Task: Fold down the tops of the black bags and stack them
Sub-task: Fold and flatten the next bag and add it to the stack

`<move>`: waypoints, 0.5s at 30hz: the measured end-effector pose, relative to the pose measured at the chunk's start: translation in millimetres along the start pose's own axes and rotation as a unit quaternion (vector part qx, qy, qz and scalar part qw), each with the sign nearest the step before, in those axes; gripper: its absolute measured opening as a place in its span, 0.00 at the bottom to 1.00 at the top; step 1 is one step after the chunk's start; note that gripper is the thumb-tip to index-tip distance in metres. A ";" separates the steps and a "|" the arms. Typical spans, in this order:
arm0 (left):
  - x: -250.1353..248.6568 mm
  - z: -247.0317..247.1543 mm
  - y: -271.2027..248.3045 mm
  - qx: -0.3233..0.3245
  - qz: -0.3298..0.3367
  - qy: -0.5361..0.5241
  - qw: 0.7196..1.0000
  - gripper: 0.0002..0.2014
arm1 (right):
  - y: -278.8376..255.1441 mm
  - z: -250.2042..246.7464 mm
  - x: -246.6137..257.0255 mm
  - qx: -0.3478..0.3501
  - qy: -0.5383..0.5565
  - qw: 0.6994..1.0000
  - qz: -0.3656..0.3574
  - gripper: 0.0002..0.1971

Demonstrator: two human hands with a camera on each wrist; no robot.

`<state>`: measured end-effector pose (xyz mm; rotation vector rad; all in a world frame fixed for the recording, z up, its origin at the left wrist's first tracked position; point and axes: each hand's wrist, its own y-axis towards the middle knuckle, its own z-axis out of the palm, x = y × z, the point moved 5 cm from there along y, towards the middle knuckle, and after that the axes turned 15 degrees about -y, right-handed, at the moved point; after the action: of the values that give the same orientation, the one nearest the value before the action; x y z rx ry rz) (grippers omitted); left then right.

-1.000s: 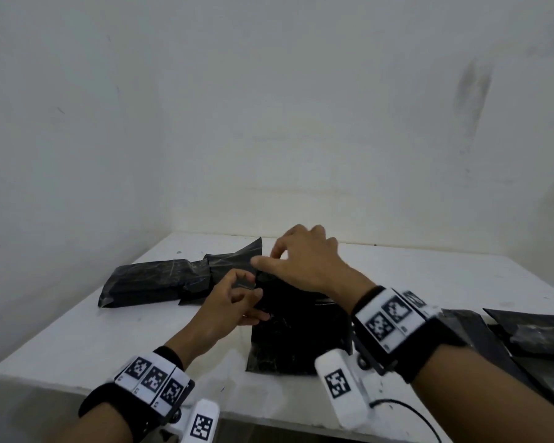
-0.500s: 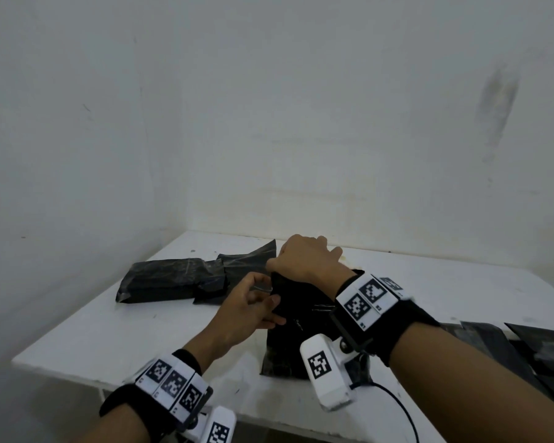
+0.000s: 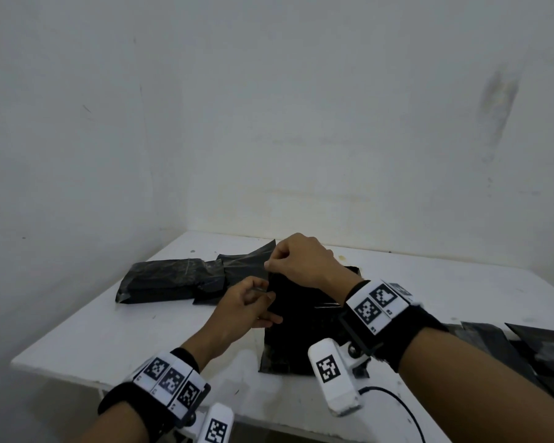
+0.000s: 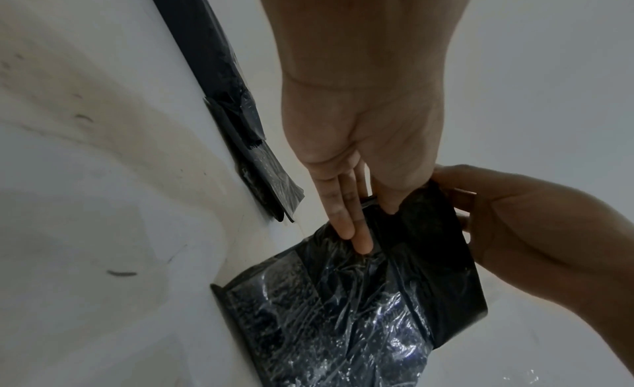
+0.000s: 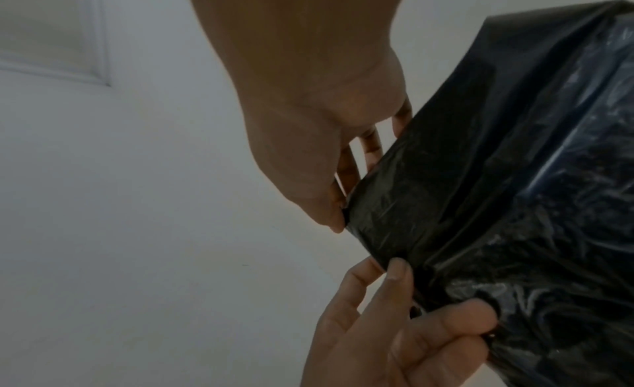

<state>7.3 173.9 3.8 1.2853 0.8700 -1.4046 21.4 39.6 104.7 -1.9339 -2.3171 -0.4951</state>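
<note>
A black bag [image 3: 301, 318] lies in the middle of the white table [image 3: 115, 334], its top rolled into a folded band [image 5: 429, 203]. My right hand [image 3: 271, 265] grips that band from above with curled fingers. My left hand [image 3: 267, 297] pinches the band's left end between thumb and fingers; the wrist views show the left hand [image 5: 411, 325] and the right hand [image 4: 514, 230] on opposite ends of the fold. The bag's crinkled body [image 4: 343, 325] rests on the table below them. A pile of other black bags [image 3: 173, 279] lies to the left.
Several flat black bags [image 3: 531, 350] lie at the table's right edge. White walls close off the corner behind and to the left. A cable [image 3: 397, 401] hangs near the front edge. The pile of bags [image 4: 240, 138] sits just beyond my left hand.
My right hand has curled tighter and pressed the bag's top down toward me. The left hand stays at the fold's left end, now pinching it. My view shifted slightly left.
</note>
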 end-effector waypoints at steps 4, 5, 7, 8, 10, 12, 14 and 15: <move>3.4 -0.4 3.2 -0.011 0.005 -0.002 1.000 0.09 | -4.1 -14.5 -19.8 -0.049 0.082 0.995 -0.001 0.21; 4.4 -0.8 3.7 -0.014 0.007 -0.005 1.000 0.09 | -8.0 -21.1 -28.5 -0.077 0.103 0.992 0.008 0.22; 6.3 -1.9 4.3 -0.020 0.009 -0.014 1.000 0.09 | -18.3 -33.0 -52.1 -0.136 0.165 0.977 0.024 0.18; 6.9 -2.0 4.3 -0.022 0.009 -0.017 1.000 0.09 | -26.1 -37.3 -66.2 -0.158 0.214 0.963 0.038 0.14; 7.1 -1.9 4.7 -0.027 0.012 -0.017 0.999 0.09 | -43.3 -38.1 -97.1 -0.179 0.320 0.927 0.077 0.12; 6.3 -1.3 4.7 -0.027 0.016 -0.013 0.999 0.09 | -61.4 -26.9 -125.3 -0.168 0.389 0.897 0.128 0.19; 5.8 -0.9 4.9 -0.026 0.019 -0.008 0.999 0.09 | -74.0 -5.9 -148.8 -0.116 0.392 0.896 0.172 0.27; 6.1 -0.8 5.2 -0.026 0.019 -0.007 0.999 0.09 | -79.0 5.4 -156.8 -0.079 0.381 0.902 0.185 0.29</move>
<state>12.9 172.2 -1.7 1.2453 0.8624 -1.3511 -23.4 -118.5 42.6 -1.7248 -1.4230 -1.1609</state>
